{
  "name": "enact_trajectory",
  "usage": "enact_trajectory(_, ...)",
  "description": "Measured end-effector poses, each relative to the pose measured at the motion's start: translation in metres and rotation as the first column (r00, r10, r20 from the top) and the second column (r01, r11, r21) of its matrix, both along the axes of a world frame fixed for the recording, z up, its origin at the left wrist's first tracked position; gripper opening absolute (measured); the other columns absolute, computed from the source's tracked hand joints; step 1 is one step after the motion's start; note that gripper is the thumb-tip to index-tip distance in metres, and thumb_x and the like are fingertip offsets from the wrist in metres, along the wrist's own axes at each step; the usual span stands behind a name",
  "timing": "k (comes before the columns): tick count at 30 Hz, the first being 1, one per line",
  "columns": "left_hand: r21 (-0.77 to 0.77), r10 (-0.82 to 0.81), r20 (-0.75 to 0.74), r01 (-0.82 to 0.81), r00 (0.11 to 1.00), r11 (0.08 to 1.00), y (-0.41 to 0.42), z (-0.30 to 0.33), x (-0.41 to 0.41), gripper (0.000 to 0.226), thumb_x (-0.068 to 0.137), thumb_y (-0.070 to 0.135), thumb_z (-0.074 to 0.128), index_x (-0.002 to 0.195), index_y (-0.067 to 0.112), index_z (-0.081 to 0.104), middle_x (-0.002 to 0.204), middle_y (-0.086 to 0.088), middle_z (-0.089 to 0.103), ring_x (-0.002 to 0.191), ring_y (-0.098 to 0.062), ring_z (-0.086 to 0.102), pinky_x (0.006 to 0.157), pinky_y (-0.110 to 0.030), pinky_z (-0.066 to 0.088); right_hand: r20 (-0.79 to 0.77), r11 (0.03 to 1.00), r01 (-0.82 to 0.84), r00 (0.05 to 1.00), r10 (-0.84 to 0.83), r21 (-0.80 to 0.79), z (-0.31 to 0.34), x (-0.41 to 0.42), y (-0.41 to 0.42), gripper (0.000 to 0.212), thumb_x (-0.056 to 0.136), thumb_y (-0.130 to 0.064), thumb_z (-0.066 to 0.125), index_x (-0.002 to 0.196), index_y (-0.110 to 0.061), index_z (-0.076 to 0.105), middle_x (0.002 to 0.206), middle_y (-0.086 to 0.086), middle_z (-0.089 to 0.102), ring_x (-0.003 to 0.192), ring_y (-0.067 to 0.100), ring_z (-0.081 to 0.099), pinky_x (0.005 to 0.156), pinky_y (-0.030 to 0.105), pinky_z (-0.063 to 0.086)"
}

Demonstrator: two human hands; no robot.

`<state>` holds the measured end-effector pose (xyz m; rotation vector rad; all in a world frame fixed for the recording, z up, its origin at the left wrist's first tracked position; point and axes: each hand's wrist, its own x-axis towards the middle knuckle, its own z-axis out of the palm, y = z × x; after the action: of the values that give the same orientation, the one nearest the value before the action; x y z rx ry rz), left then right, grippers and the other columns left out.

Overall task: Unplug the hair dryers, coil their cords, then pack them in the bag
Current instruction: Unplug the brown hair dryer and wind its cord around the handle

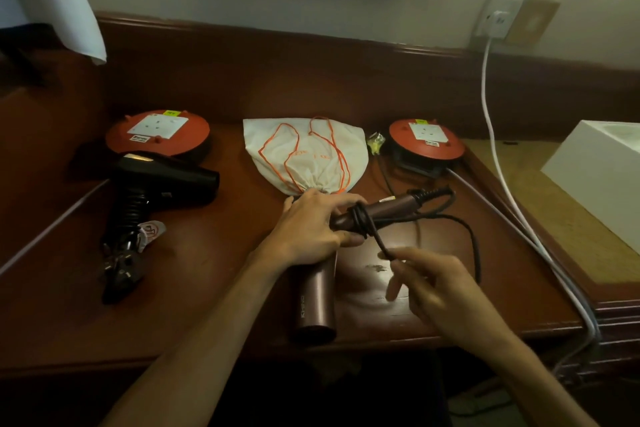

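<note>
2 hair dryers lie on the bench (221, 288) in front of you, one on each side of the white drawstring bag (304, 152). The black hair dryer (166, 180) rests well to the left of the bag, its cord already wound around its handle and its plug (119, 270) lying on the wood nearer you. The brown hair dryer (317, 295) sits just in front of the bag's gathered mouth, barrel pointing toward you. Your left hand (311, 222) has its grip clenched around that dryer where handle meets barrel, right at the bag's opening. A few turns of dark cord (362, 218) already wrap the handle. Your right hand (426, 277), nearer you than the bag and to its right, pinches the free run of that cord between thumb and fingers; the rest loops out to the right. 2 red socket reels flank the bag: the left reel (157, 133) and the right reel (426, 140).
</note>
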<state>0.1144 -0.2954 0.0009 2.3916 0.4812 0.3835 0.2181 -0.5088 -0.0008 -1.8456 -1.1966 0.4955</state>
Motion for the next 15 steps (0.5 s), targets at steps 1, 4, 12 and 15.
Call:
enact_trajectory(1, -0.004, -0.003, -0.007, 0.003, 1.000, 1.000, 0.000, 0.000, 0.000, 0.055, 0.080, 0.041, 0.083, 0.130, 0.049, 0.061, 0.088, 0.030, 0.051, 0.108, -0.011, 0.043, 0.110, -0.058, 0.035, 0.023, 1.000, 0.003, 1.000, -0.003, -0.014, -0.005, 0.000, 0.000, 0.022, 0.103, -0.010, 0.054, 0.110, -0.021, 0.071, 0.075, 0.012, 0.071, 0.041, 0.006, 0.048, 0.044, 0.016, 0.037)
enact_trajectory(4, 0.010, -0.023, -0.022, 0.023, 1.000, 1.000, -0.002, 0.000, 0.000, 0.055, 0.080, 0.041, 0.083, 0.130, 0.048, 0.061, 0.090, 0.027, 0.052, 0.108, -0.011, 0.045, 0.111, -0.058, 0.034, 0.113, 0.989, 0.007, 0.994, 0.010, -0.147, -0.013, 0.016, 0.004, 0.020, 0.102, -0.013, 0.057, 0.102, -0.023, 0.074, 0.066, 0.004, 0.067, 0.048, 0.005, 0.054, 0.050, 0.014, 0.039)
enact_trajectory(12, -0.026, -0.097, -0.068, 0.095, 0.993, 0.995, -0.004, 0.003, -0.011, 0.057, 0.081, 0.042, 0.083, 0.132, 0.051, 0.059, 0.106, 0.019, 0.050, 0.111, -0.007, 0.034, 0.117, -0.049, 0.021, 0.204, 0.916, -0.090, 0.962, 0.182, -0.390, -0.023, 0.074, 0.038, 0.012, 0.100, -0.025, 0.061, 0.093, -0.020, 0.069, 0.082, -0.011, 0.063, 0.072, 0.004, 0.061, 0.071, 0.027, 0.055)
enact_trajectory(15, 0.039, -0.161, -0.176, 0.171, 0.971, 0.985, -0.006, 0.003, -0.010, 0.059, 0.081, 0.047, 0.081, 0.134, 0.055, 0.056, 0.117, 0.011, 0.049, 0.121, -0.007, 0.034, 0.123, -0.050, 0.005, 0.177, 0.868, -0.217, 0.929, 0.324, -0.446, -0.012, 0.095, 0.059, 0.018, 0.090, -0.010, 0.069, 0.073, -0.005, 0.067, 0.060, -0.005, 0.055, 0.050, 0.002, 0.046, 0.052, 0.019, 0.038)
